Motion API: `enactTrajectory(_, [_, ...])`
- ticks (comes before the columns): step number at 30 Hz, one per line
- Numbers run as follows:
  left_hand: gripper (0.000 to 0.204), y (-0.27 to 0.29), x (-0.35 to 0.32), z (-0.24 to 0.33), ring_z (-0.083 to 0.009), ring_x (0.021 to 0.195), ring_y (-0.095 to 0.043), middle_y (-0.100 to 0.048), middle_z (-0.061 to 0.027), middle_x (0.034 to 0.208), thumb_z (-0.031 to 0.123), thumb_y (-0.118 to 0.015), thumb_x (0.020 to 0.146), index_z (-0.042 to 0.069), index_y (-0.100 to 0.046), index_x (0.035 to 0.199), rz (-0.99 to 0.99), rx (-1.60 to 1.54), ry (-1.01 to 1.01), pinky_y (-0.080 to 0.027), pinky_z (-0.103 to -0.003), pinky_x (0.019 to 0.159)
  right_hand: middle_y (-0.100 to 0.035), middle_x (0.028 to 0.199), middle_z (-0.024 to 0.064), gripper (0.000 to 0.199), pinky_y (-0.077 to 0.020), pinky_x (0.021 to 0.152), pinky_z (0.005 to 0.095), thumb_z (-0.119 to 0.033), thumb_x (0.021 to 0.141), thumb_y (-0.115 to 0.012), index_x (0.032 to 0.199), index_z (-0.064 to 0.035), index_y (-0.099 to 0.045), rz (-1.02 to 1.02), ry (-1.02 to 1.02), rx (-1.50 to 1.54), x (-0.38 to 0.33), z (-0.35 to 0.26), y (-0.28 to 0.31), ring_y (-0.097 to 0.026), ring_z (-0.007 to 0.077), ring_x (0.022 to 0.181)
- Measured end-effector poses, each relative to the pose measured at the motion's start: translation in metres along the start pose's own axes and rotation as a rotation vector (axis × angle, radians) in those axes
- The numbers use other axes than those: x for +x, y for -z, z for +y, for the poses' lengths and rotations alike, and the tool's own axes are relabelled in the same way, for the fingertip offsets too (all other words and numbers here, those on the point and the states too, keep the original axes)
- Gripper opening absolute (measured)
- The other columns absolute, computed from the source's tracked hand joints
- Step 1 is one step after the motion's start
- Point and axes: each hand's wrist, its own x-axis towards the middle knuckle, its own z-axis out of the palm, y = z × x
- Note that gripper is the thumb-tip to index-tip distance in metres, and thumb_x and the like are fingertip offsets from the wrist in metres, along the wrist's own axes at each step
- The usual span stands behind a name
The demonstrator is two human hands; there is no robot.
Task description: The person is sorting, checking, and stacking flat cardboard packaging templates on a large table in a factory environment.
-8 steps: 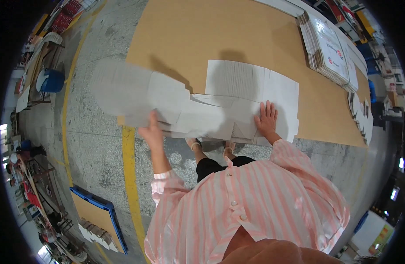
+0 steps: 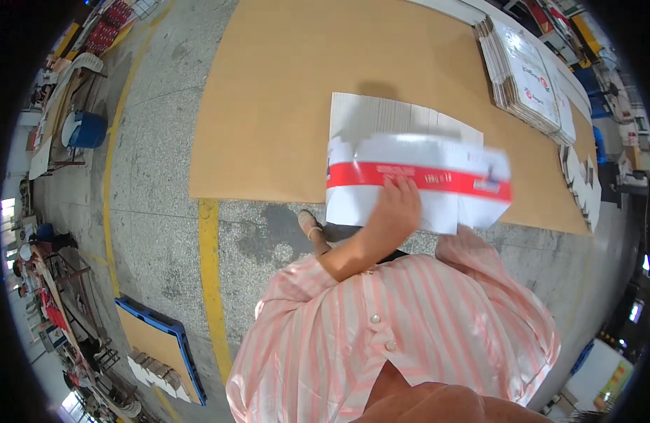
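A white carton blank with a red printed band [image 2: 438, 178] lies folded over in front of me, at the near edge of a brown cardboard-covered surface [image 2: 282, 77]. My left hand [image 2: 395, 211] reaches across to the right, its fingers lying on the red band with nothing gripped. Of my right hand [image 2: 467, 231] only a sliver shows beside the carton's near right corner; the fingers are hidden under or behind the panel. Just beyond the carton, a fanned row of white cardboard edges [image 2: 374, 113] stands out from under it.
A bound stack of flat white cartons [image 2: 526, 84] sits at the far right, with more white cardboard pieces [image 2: 579, 185] nearer me. A blue-edged pallet [image 2: 159, 321] stands on the floor at lower left. A blue bin [image 2: 88, 130] is at far left.
The carton's grey-white left part has swung over to the right, bringing its red-banded printed face up. My left hand crossed rightward with it, and my right hand slipped mostly out of sight.
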Motion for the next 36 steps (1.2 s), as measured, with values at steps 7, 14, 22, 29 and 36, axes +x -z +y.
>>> enactTrajectory(7, [0.043,0.019,-0.007,-0.042,-0.0319,0.098,-0.055,-0.057,-0.0197,0.107,0.002,-0.054,0.061,-0.004,-0.057,0.104,0.393,-0.472,0.164,-0.046,-0.037,0.078,-0.02,0.142,0.0155,0.065,-0.0083,0.105,0.0522,-0.041,0.081,-0.045,0.134,-0.0073,-0.03,0.08,-0.197,0.62,-0.003,0.054,-0.034,-0.012,0.0364,0.131])
enactTrajectory(14, [0.043,-0.055,-0.165,-0.182,-0.0226,0.1,-0.053,-0.055,-0.0096,0.111,0.022,-0.063,0.081,-0.001,-0.05,0.115,1.032,-1.533,1.47,-0.042,-0.036,0.088,-0.015,0.144,0.0128,0.067,-0.0078,0.105,0.0529,-0.045,0.083,-0.042,0.138,-0.0138,-0.022,0.144,0.056,-0.07,0.003,0.005,-0.015,-0.01,0.0342,0.133])
enactTrajectory(22, [0.034,-0.123,-0.23,-0.215,-0.0222,0.097,-0.054,-0.056,-0.0109,0.108,0.012,-0.062,0.081,-0.006,-0.052,0.109,1.005,-1.51,1.701,-0.046,-0.033,0.082,-0.016,0.144,0.0129,0.066,-0.0073,0.105,0.0528,-0.048,0.084,-0.041,0.138,-0.015,-0.023,0.132,0.005,0.042,0.01,0.001,-0.012,-0.01,0.0338,0.133])
enactTrajectory(29, [0.036,-0.12,-0.231,-0.209,-0.0212,0.096,-0.054,-0.056,-0.0103,0.109,0.009,-0.063,0.08,-0.008,-0.051,0.109,1.051,-1.39,1.576,-0.045,-0.032,0.083,-0.017,0.144,0.0138,0.067,-0.008,0.104,0.0547,-0.049,0.084,-0.042,0.138,-0.0154,-0.022,0.154,-0.081,-0.021,0.006,-0.001,-0.017,-0.011,0.0342,0.133])
enactTrajectory(36, [0.036,-0.119,-0.208,-0.197,-0.0201,0.094,-0.054,-0.056,-0.0105,0.108,0.01,-0.062,0.081,-0.01,-0.052,0.108,0.893,-1.093,1.605,-0.044,-0.032,0.082,-0.017,0.144,0.0137,0.068,-0.0071,0.104,0.0544,-0.048,0.083,-0.044,0.139,-0.0161,-0.022,0.158,-0.111,-0.02,-0.001,0.011,-0.013,-0.011,0.0348,0.133])
